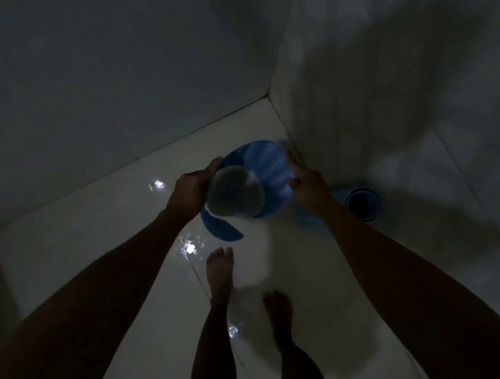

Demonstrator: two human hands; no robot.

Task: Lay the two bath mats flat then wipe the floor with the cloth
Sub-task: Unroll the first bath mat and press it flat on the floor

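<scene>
Head view, dim light: a person stands barefoot on a glossy tiled floor [100, 226] in a corner, both arms stretched forward. The left hand [189, 192] and right hand [308, 187] hold a rolled blue mat [266, 171] between them, above the floor near the centre of the frame. Each grip is clamped on an edge of the mat, the left at its 9 o'clock side, the right at its 3 o'clock side. A grey piece [234, 193] shows in the mouth of the roll; whether it is the mat's underside or the cloth, I cannot tell. A loose blue flap [220, 230] hangs at 7 o'clock of the roll.

A second mat [362, 202], also rolled, stands on end at 3 o'clock of the right hand, against the wall [383, 95]. Neither mat is flat yet, so the task looks barely begun.

Bright patches on the floor at 6 o'clock of the held mat look like water or light glare. If wet, bare feet [219, 266] could slip while the person bends. The curled mat may spring back when released, or knock over the standing roll beside it.
</scene>
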